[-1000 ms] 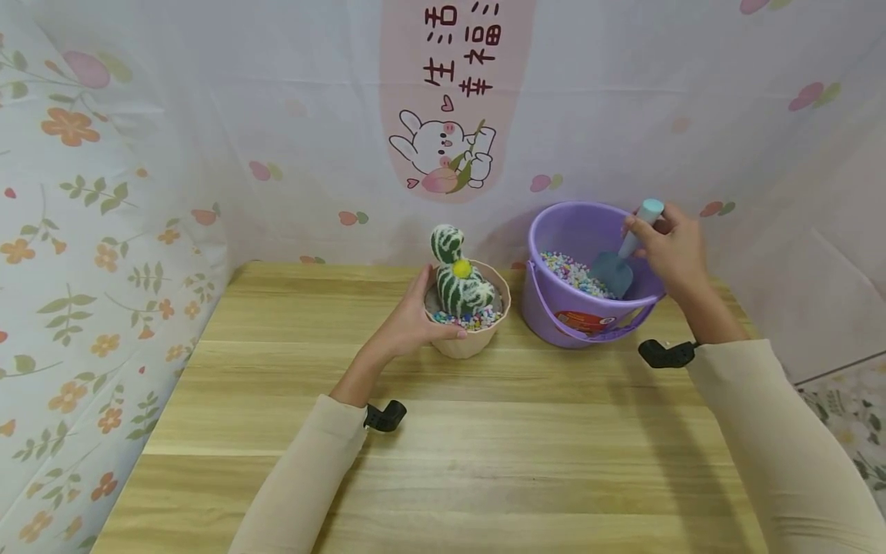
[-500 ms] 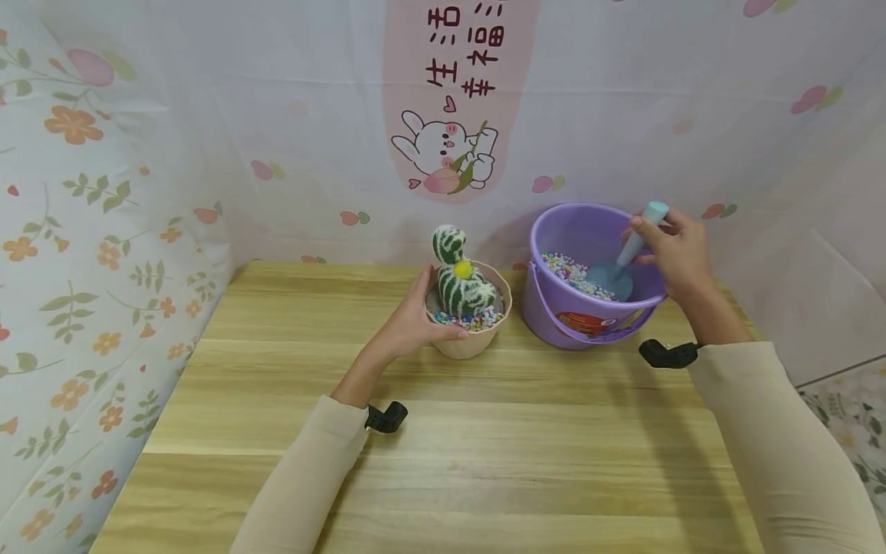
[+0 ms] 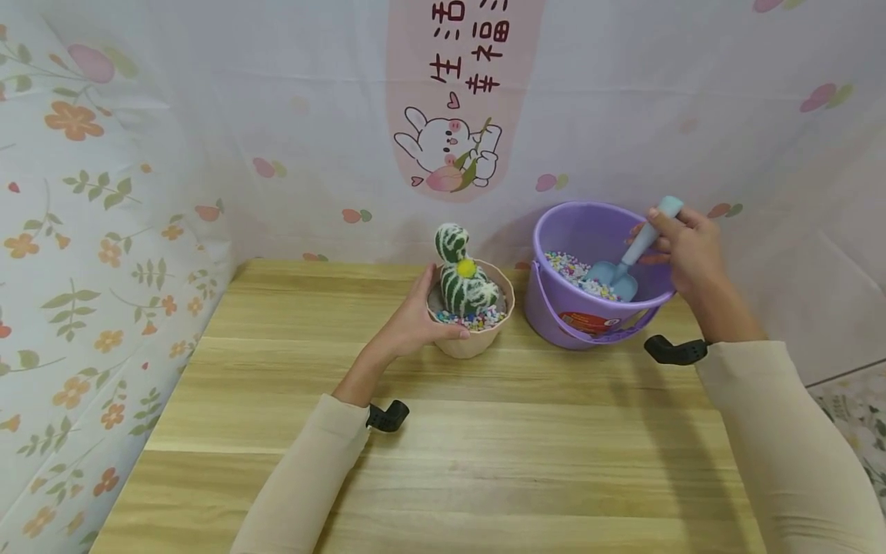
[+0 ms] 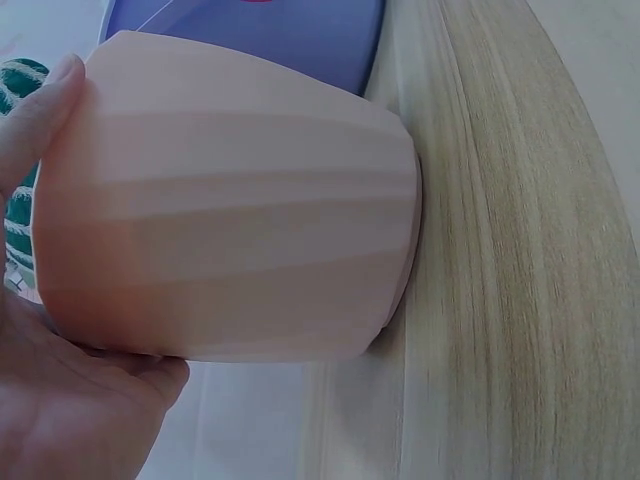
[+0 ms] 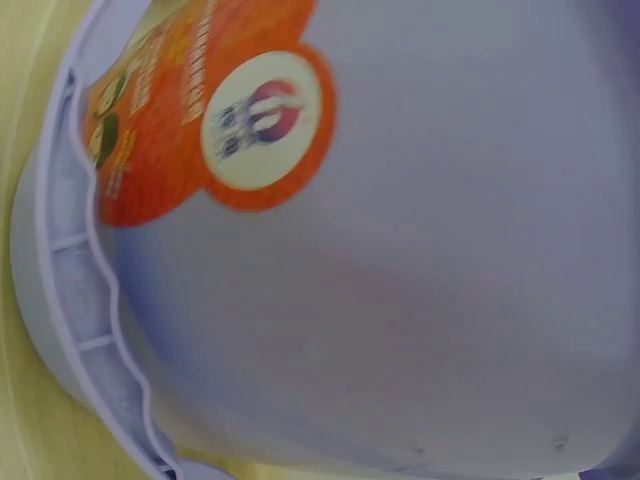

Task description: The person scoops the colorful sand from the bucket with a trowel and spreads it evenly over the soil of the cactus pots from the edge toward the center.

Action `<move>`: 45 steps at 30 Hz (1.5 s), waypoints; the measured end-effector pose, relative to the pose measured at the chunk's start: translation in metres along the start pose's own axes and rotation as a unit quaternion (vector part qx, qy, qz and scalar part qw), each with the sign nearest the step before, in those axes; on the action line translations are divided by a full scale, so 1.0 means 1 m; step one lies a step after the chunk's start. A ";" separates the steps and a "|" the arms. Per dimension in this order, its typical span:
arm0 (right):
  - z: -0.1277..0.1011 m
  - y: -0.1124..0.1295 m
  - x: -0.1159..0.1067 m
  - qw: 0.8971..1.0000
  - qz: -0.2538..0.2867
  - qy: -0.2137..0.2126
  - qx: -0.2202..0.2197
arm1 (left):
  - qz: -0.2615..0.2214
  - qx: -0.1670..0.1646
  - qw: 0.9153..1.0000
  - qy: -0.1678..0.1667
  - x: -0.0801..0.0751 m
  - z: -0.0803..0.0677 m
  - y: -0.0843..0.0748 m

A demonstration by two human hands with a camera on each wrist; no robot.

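Observation:
In the head view my left hand grips the near-left side of a pale peach flowerpot, thumb in front and fingers round the back. A green-and-white striped cactus with a yellow flower rises from the pot, with colourful pebbles around its front. To the right, my right hand holds the handle of a light-blue shovel over the rim of a purple bucket. The shovel's blade is down among pastel pebbles inside. In the right wrist view the bucket wall fills the picture, hiding that hand.
Pot and bucket stand side by side at the back of a wooden table, near a printed cloth backdrop. The bucket's handle hangs down its front. Floral cloth lines the left.
My right hand has shifted slightly right and tilted the shovel's handle further right, and the blade shows more of its face. The left hand keeps its grip on the flowerpot.

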State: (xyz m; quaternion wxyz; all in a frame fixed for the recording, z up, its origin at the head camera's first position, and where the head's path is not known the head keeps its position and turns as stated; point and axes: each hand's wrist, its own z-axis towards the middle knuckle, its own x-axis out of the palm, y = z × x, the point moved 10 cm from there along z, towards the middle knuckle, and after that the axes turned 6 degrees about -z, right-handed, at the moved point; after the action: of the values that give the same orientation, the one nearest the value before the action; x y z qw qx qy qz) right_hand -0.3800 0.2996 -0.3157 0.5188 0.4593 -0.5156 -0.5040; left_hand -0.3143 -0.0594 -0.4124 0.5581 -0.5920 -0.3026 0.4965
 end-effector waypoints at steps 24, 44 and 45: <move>-0.002 -0.004 -0.015 0.991 0.112 -0.061 0.049 | 0.001 -0.001 1.000 -0.002 0.000 -0.002 0.001; -0.004 -0.011 -0.035 0.956 0.254 -0.128 0.074 | -0.006 -0.009 1.000 0.018 0.000 0.002 0.002; -0.005 -0.012 -0.035 0.954 0.260 -0.130 0.077 | -0.007 -0.007 1.000 0.021 0.000 0.003 0.002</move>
State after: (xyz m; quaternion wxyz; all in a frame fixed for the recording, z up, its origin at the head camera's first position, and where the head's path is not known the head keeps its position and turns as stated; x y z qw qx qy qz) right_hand -0.3746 0.3333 -0.3304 0.5236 0.2783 -0.7173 -0.3658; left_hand -0.3173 -0.0593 -0.4141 0.5636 -0.6042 -0.2980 0.4780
